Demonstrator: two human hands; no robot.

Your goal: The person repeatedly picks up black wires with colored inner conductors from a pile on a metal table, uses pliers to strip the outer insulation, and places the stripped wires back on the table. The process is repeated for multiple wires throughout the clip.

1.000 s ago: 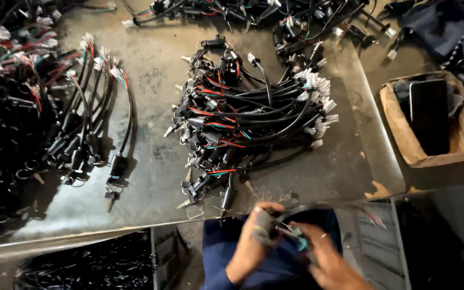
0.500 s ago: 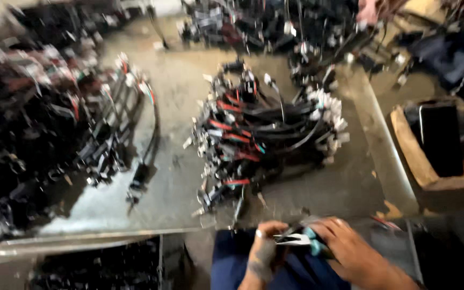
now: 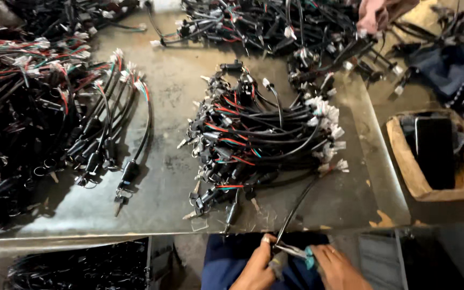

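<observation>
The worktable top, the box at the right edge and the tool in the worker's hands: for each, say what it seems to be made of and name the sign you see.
Worktable top: probably sheet metal, dull grey, scuffed, with a folded front lip.
Box: looks like brown cardboard, with soft, bent walls.
Tool: likely steel jaws, bright and shiny, with teal handles, perhaps plastic or rubber, held by the left hand and right hand.

A workshop: a worn metal workbench (image 3: 178, 86) carries heaps of black wire harnesses (image 3: 259, 139), with a cardboard box (image 3: 404, 166) at right.
</observation>
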